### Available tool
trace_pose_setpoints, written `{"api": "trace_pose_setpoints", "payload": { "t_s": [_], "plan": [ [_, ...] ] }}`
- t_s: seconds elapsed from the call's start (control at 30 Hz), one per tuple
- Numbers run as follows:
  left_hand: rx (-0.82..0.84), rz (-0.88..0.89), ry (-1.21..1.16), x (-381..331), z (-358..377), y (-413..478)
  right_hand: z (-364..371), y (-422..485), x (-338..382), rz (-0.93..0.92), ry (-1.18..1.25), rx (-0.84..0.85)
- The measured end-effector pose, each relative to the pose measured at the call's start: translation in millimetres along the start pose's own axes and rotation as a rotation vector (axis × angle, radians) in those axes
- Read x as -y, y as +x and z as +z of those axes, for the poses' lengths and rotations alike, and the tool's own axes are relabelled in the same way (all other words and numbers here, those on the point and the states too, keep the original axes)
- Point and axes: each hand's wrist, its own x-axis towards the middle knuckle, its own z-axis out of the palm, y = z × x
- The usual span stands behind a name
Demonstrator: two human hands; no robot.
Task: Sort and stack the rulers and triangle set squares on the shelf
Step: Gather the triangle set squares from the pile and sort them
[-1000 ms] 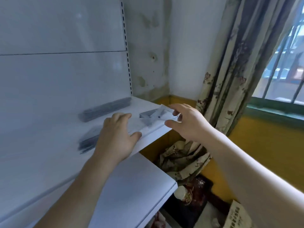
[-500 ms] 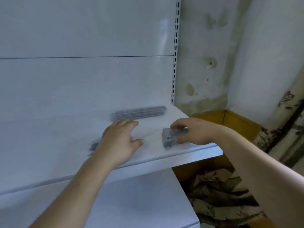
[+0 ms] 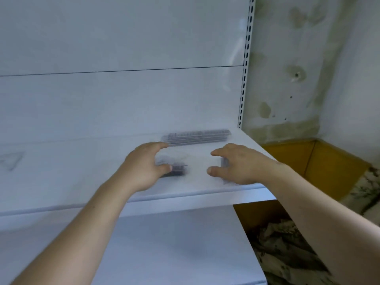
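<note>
Ruler stack [image 3: 196, 136] flat at back of shelf [image 3: 205, 192], centre frame. Dark stack [image 3: 176, 170], blurred, likely set squares, just in front of it. Left hand [image 3: 144, 167] arched over dark stack, thumb at near edge; gripping or not, cannot tell. Right hand [image 3: 236, 165] spread, loosely curved, holding nothing. Probably thin, light, stiff, slick plastic: pinch stack by long edges.

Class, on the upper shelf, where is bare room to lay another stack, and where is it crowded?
Free: the wide stretch of shelf between the faint triangle at far left and the left hand. Crowded: the right end, where the ruler stack, a dark stack and the right hand sit close.
</note>
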Motion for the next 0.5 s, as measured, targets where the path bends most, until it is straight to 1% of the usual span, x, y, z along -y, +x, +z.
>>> {"api": "trace_pose_setpoints", "payload": {
  "t_s": [0.07, 0.13, 0.23, 0.37, 0.5],
  "plan": [
    [0.057, -0.06, -0.038, 12.6, -3.6, 1.3, 9.4, 2.8, 1.4, 0.037, -0.089, -0.011],
    [0.121, -0.11, -0.091, 24.5, -2.7, 3.4, 18.9, 2.2, 0.7, 0.035, -0.152, -0.075],
    [0.19, -0.129, -0.157, 36.3, 2.8, 7.9, 24.5, 1.5, -0.6, 0.028, -0.151, -0.154],
    [0.236, -0.115, -0.216, 39.6, 4.7, 13.8, 23.9, 1.5, -0.2, 0.036, -0.169, -0.152],
    [0.27, -0.093, -0.155, 35.3, 4.0, 20.3, 22.9, 1.0, -0.5, 0.027, -0.18, -0.126]
  ]
}}
